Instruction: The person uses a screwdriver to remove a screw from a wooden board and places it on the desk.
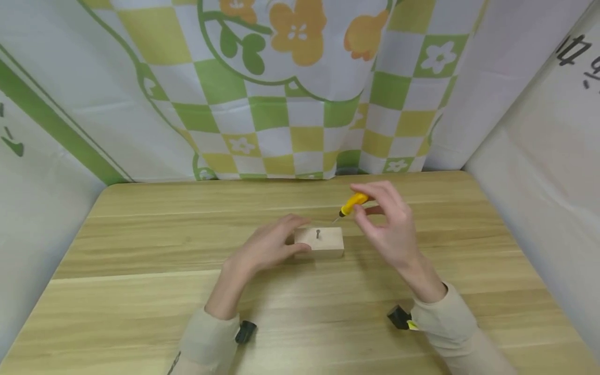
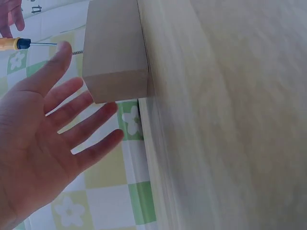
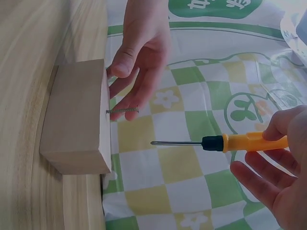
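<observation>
A pale wooden block (image 1: 330, 239) lies on the table with a screw (image 3: 123, 110) standing upright in its top face, most of the thread showing. My left hand (image 1: 268, 244) is at the block's left end, thumb along the front side and fingers toward the back. In the left wrist view those fingers are loosely spread and nearly straight. Between thumb and fingertips, my right hand (image 1: 392, 225) pinches the yellow handle of a screwdriver (image 1: 354, 201). Its metal shaft points down and left, the tip near the block's back right corner and apart from the screw.
The wood-grain table (image 1: 154, 302) stretches around the block on all sides. A checked floral cloth (image 1: 267, 114) hangs behind the table's back edge, and white sheets (image 1: 539, 156) rise at the sides. Each sleeve has a small black device (image 1: 246, 332) at the wrist.
</observation>
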Demonstrator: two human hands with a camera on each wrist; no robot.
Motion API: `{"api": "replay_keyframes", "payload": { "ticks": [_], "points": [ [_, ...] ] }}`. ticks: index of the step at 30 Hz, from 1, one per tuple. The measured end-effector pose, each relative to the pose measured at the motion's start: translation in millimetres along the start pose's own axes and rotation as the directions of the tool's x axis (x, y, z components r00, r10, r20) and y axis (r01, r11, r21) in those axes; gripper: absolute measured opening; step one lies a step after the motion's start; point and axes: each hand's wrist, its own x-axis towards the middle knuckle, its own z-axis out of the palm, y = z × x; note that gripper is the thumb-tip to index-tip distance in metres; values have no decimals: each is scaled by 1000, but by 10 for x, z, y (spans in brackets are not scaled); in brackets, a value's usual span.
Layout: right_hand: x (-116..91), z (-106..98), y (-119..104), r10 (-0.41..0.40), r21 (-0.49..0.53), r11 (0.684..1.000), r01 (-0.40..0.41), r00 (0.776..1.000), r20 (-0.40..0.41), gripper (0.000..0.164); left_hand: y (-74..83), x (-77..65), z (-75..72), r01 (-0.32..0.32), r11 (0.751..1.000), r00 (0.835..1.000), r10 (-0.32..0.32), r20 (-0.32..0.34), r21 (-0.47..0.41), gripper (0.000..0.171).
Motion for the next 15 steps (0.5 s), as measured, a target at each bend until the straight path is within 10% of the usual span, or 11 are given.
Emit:
{"api": "replay_keyframes", "payload": {
  "ticks": [15],
  "points": [
    [-75,-120,57,41,-17,999,-41,999,-20,37,88,110,36,-123,988,985,133,-111,90,39]
  ]
}}
